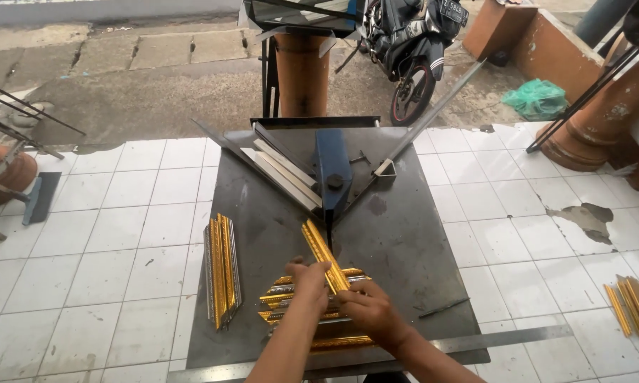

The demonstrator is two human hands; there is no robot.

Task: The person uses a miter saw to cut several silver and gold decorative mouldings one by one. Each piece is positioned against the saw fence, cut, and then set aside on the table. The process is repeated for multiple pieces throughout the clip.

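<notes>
Both my hands hold one gold frame moulding strip that slants up and left toward the blue cutter at the middle of the dark metal table. My left hand grips the strip's near part from the left. My right hand grips its lower end from the right. Under my hands lies a pile of several gold moulding pieces. A second stack of gold strips lies lengthwise on the table's left side.
Pale wooden strips rest against the left guide of the V-shaped fence. A long steel ruler lies along the near edge. More gold strips lie on the white tiled floor at right. A motorcycle stands beyond the table.
</notes>
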